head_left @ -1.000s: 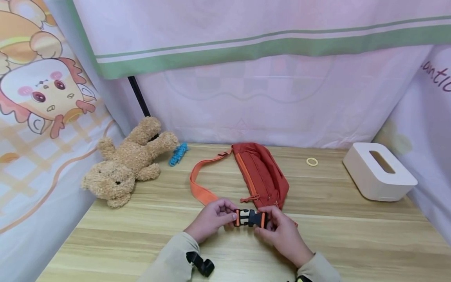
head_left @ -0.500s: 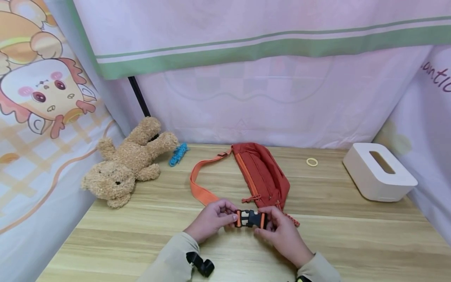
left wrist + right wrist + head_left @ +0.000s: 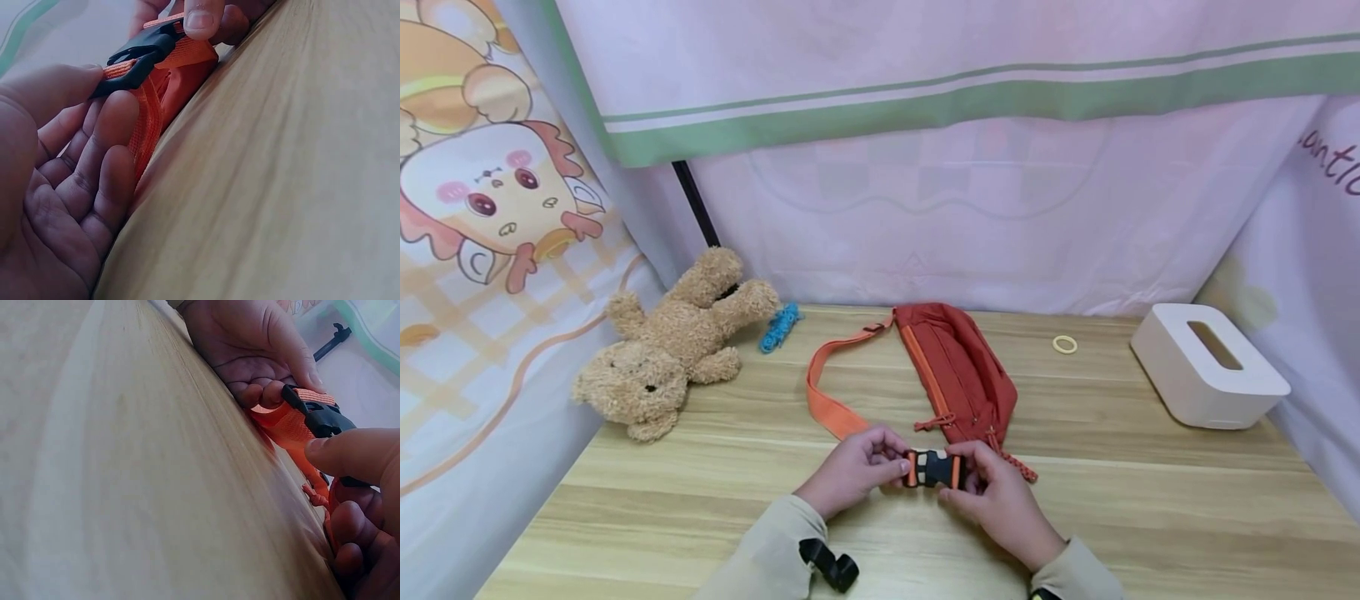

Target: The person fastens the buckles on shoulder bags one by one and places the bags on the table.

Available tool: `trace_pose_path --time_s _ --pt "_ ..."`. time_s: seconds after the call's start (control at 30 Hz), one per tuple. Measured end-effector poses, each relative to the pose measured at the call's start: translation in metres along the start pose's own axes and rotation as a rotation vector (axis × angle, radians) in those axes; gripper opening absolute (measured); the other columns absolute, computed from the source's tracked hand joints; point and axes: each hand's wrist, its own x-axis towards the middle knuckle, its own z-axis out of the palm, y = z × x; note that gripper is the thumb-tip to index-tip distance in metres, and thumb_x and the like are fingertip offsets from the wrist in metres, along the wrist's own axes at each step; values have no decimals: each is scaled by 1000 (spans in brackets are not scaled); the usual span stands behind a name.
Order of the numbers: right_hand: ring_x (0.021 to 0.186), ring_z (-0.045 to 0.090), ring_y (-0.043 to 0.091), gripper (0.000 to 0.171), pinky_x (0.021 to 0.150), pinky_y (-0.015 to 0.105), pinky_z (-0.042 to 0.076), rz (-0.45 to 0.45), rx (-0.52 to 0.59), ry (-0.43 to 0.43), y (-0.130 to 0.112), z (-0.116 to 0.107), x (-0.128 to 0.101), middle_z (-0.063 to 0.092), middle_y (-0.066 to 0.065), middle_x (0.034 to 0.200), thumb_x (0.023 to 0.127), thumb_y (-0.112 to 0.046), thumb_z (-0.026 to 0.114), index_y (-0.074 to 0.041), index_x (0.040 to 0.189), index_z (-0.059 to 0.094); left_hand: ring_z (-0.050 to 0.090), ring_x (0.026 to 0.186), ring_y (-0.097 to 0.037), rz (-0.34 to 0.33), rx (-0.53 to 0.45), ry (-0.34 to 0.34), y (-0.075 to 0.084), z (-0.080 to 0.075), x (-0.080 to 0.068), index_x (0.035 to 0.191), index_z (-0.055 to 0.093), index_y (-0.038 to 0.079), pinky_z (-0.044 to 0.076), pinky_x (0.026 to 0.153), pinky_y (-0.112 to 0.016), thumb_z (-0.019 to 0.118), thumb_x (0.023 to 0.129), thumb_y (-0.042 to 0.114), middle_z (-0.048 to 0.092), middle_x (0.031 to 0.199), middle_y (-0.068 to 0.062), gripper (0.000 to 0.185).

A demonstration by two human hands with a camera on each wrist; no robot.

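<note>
A red waist bag (image 3: 962, 371) lies on the table with its orange strap (image 3: 829, 408) looped to the left. My left hand (image 3: 856, 472) pinches the pronged half of the strap's black side-release buckle (image 3: 934, 468) between thumb and fingers. The socket half is pinched by my right hand (image 3: 1002, 502). The two halves are lined up end to end, prongs partly inside the socket, with a small gap showing between them. From the left wrist view, orange webbing (image 3: 145, 119) hangs below the buckle. My right fingertips are partly hidden behind the socket half in the head view.
A brown teddy bear (image 3: 673, 337) lies at the left, beside a blue bundle of cord (image 3: 780, 327). Towards the back right are a pale yellow ring (image 3: 1064, 344) and a white tissue box (image 3: 1206, 371). Printed curtains (image 3: 925, 208) enclose the wooden table (image 3: 1150, 517).
My left hand has shifted slightly right, and the gap between the buckle halves has narrowed as the prongs moved deeper into the socket. The bag has barely moved.
</note>
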Motion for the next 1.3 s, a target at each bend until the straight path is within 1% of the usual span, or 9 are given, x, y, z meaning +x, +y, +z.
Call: trace_pose_path --time_s 0.2,0.4,0.5,0.63,0.73,0.93,1.13,1.3 --pt "67 51 13 48 57 23 44 -7 -12 3 0 0 0 59 2 85 75 -11 89 -18 117 66 67 82 -14 -5 25 6 1 0 0 107 66 6 56 70 -25 71 95 16 68 96 -5 16" --pt "66 51 12 49 59 23 45 -13 -13 -1 1 1 -1 57 1 80 73 -10 90 -18 117 69 65 84 -15 2 60 18 0 1 0 105 66 7 54 69 -24 71 95 15 67 96 -3 14" --pt "69 51 12 49 60 23 45 -19 -30 1 1 1 -2 59 1 85 73 -12 90 -19 118 71 65 82 -15 8 74 27 0 1 0 104 66 7 54 68 -24 72 94 14 67 94 -2 14" --pt "73 51 11 50 63 23 46 -46 -80 7 1 2 -2 61 -1 95 72 -14 91 -20 118 72 64 79 -15 10 83 30 1 2 -1 102 66 7 54 66 -24 73 93 14 66 91 -2 13" --pt "74 51 11 51 64 23 46 -69 -106 9 2 2 -1 62 -2 96 72 -14 91 -19 119 72 64 78 -15 9 87 30 3 3 -1 100 66 6 54 66 -24 74 93 15 67 90 -3 13" --pt "82 53 11 53 70 23 48 -101 -105 15 2 3 -2 66 -3 104 72 -14 91 -18 121 73 64 77 -15 18 100 37 3 4 -1 98 66 7 54 66 -24 74 92 15 67 90 -2 13" --pt "88 57 12 54 75 23 51 -107 -110 17 2 4 -1 68 -2 109 72 -15 91 -17 122 72 64 77 -15 27 109 48 3 6 -1 98 66 7 54 66 -24 74 92 14 67 90 -2 12" --pt "92 59 13 54 78 24 52 -104 -112 11 3 4 -1 69 -2 111 72 -17 91 -17 123 72 64 78 -16 23 111 44 4 7 -1 99 66 7 54 66 -25 74 92 14 67 90 -2 12"
